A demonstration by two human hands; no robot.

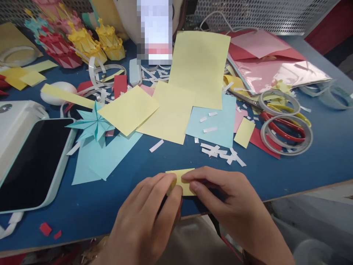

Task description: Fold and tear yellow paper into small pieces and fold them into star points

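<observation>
Over the blue surface [176,157], near its edge, the left hand [150,206] and right hand [230,195] pinch a small yellow paper [186,188].

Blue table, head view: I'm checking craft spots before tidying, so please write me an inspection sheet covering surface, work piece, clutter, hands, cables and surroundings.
Surface: blue table, much of it covered with paper and scraps.
Work piece: small yellow paper piece, between the hands at the near edge.
Clutter: white strips, large yellow sheet, light-blue paper star, scissors partly under tape rolls, phone at left.
Hands: left hand and right hand both hold the piece with their fingertips.
Cables: thin white cord at the back; white cable end beside the phone.
Surroundings: perforated panel behind the table.
</observation>
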